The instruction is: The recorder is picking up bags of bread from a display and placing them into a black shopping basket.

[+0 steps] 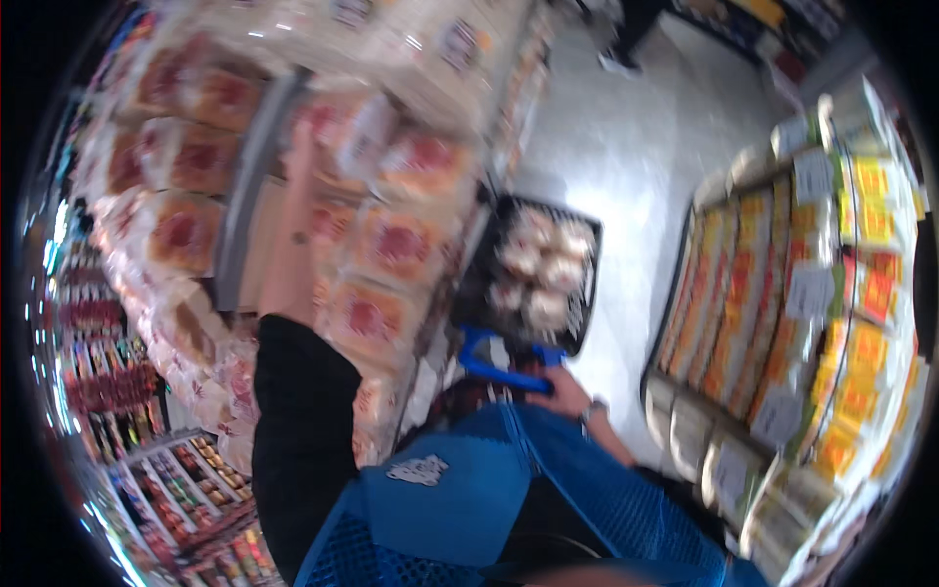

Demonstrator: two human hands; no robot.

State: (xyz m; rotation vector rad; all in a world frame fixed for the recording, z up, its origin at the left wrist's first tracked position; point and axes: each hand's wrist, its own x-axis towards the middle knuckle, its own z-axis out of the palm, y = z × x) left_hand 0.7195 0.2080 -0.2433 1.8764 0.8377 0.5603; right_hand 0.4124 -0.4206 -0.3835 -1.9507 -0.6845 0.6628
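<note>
My left hand reaches forward over a shelf of plastic-wrapped bread loaves with red labels. Its fingers are at a wrapped loaf at the back; blur hides whether they grip it. Below and to the right of that forearm lie more wrapped loaves. My right hand is closed around the blue handle of a cart. On the cart's front sits a black plastic crate with several white wrapped packages inside.
A grey divider separates the loaves from more wrapped bread on the left. Large clear bags lie beyond. To the right, across the shiny floor, stands a rack of orange and yellow packages. A person's dark-clad leg shows at the top.
</note>
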